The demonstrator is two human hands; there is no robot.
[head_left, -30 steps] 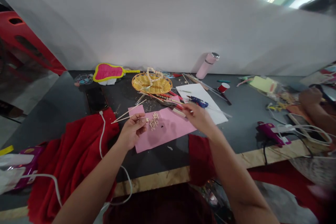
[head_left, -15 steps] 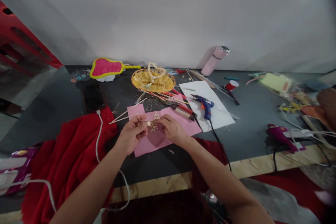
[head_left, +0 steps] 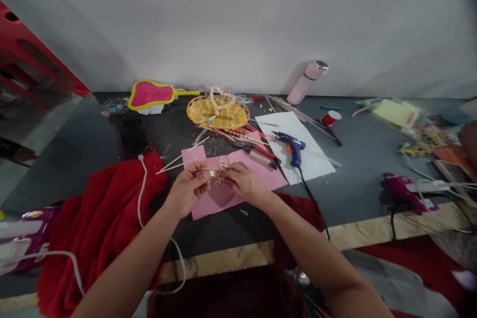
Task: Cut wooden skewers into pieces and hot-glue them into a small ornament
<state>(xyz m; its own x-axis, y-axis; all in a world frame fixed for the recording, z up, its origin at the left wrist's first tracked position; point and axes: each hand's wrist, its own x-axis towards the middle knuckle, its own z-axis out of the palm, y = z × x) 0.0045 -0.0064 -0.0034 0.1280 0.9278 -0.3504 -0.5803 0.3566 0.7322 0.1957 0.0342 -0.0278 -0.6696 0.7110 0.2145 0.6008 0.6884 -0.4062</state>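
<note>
Right hand [head_left: 244,180] leftward, loop [head_left: 225,105] in basket [head_left: 199,114]

There's a bare lane of desk [head_left: 357,174] over right, between the glue gun [head_left: 295,149] and the purple block [head_left: 399,186]; straight beyond the right hand [head_left: 244,181], red-handled tools [head_left: 261,152] and the yellow basket [head_left: 229,120] bar any low pass.

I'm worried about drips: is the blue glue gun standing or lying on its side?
On its side: the glue gun lies flat on the white sheet, its profile facing up.
</note>
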